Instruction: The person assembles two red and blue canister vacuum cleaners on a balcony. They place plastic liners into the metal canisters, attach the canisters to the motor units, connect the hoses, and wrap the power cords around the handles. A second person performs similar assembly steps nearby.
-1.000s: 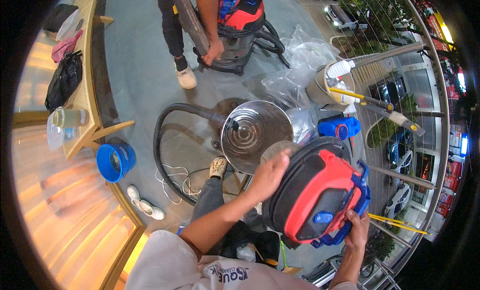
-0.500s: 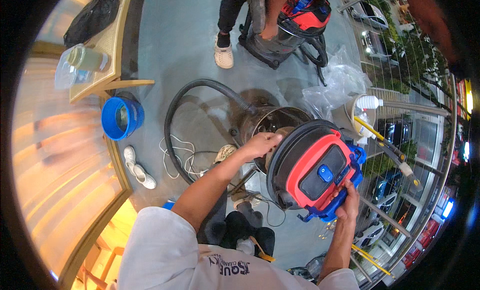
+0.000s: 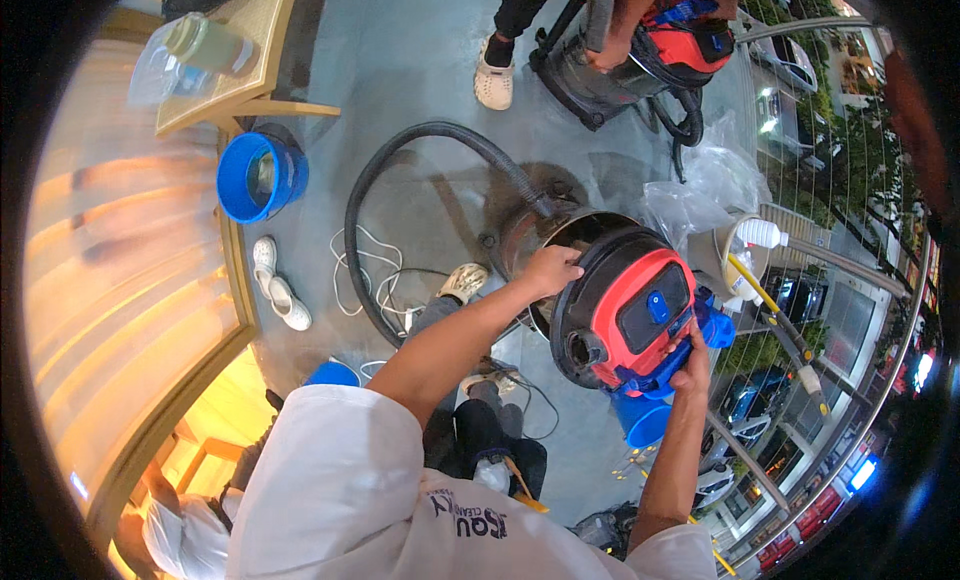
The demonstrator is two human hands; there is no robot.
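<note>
Between my hands is a vacuum cleaner's motor head [image 3: 640,305], red and black with a blue switch and blue handle, tilted over the vacuum drum [image 3: 518,230]. My left hand [image 3: 552,270] grips the black rim on its left side; the fingertips are partly hidden behind the rim. With my right hand [image 3: 690,368] I hold the blue handle at its lower right. The drum is shiny and open-topped, and part of its mouth shows beyond the head. A black hose [image 3: 400,140] loops out from the drum to the left.
A co-worker handles a second red-and-black vacuum [image 3: 640,60] at the top. Blue buckets [image 3: 232,185] stand left and below the head. White clogs [image 3: 282,285], a white cord [image 3: 345,280], a beige bucket [image 3: 712,255], clear plastic [image 3: 725,175] and a railing [image 3: 850,265] surround the area.
The motor head has turned and come closer over the drum's mouth, showing a round port on its side. Both hands keep their hold. My view has shifted, and a blue bucket shows below the head.
</note>
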